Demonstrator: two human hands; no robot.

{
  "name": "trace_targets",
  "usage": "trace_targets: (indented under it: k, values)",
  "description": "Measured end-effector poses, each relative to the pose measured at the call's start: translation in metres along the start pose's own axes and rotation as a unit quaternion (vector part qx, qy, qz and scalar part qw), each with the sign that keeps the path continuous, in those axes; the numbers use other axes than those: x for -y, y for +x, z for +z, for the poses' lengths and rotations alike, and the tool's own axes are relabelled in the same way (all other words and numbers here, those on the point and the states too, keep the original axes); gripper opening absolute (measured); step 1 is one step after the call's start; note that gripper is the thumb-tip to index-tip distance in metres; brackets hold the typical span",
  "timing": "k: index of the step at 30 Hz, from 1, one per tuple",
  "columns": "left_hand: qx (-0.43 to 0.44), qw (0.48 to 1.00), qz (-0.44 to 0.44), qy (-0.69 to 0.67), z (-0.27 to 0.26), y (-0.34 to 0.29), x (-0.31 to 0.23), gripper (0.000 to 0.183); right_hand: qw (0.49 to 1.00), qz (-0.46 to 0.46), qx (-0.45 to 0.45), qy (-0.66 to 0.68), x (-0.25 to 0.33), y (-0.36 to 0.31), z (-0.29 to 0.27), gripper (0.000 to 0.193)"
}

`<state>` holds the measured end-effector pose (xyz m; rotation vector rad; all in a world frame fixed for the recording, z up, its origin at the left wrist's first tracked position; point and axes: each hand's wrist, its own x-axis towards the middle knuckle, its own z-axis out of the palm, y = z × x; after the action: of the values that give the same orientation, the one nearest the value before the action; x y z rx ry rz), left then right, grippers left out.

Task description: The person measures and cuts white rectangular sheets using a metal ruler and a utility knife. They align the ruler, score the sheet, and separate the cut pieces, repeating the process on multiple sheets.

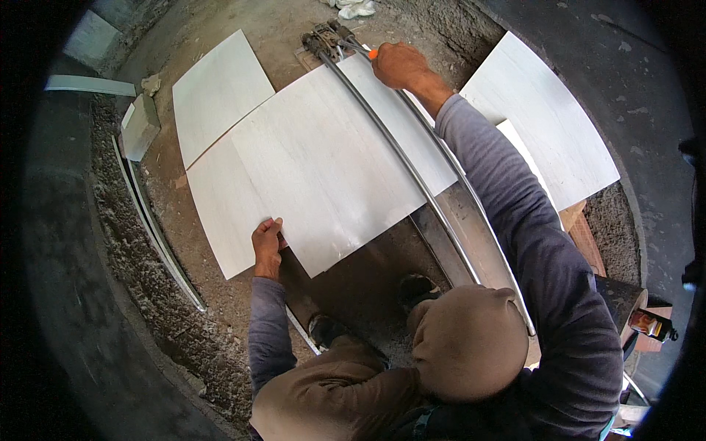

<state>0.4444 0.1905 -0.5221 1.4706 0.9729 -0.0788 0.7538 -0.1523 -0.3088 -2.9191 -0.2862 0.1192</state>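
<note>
A large white tile [323, 169] with faint grey streaks lies under the two long metal rails [393, 143] of a manual tile cutter. At the far end of the rails sits the dark cutter head [329, 40]. My right hand [403, 70] reaches over the rails and is closed around the cutter handle [373, 54], whose orange part shows beside my fingers. My left hand [267, 242] pinches the near left edge of the tile between thumb and fingers. Its fingertips are partly hidden.
More white tiles lie at the far left [220, 95] and the right [540, 121]. Metal strips [158, 228] rest along the left side. A tile offcut [140, 128] stands nearby. A dark bottle [651, 323] is at the lower right. My knees and shoes are close below the rails.
</note>
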Motion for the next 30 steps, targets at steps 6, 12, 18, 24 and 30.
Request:
trace_targets:
  k: [6,12,18,24,30]
  values:
    - [0.0,1.0,0.003,-0.003,0.0,-0.003,-0.003,0.014,1.0,-0.018,-0.009,-0.001,-0.004,0.001,0.005,0.032]
    - [-0.011,1.0,0.014,-0.01,0.002,-0.003,0.0,0.016,0.999,-0.027,-0.024,0.005,-0.008,0.003,0.01,0.037]
    - [-0.01,1.0,0.013,-0.02,0.002,-0.006,-0.002,0.018,0.999,-0.032,-0.016,-0.003,-0.007,0.006,0.01,0.038]
    - [-0.003,1.0,0.02,-0.013,0.002,-0.012,-0.007,0.02,0.997,-0.008,0.065,0.042,-0.007,0.007,0.007,0.043]
    - [-0.01,0.999,0.014,-0.04,-0.003,-0.012,-0.003,0.034,0.996,0.032,0.053,0.072,-0.003,0.006,0.007,0.044]
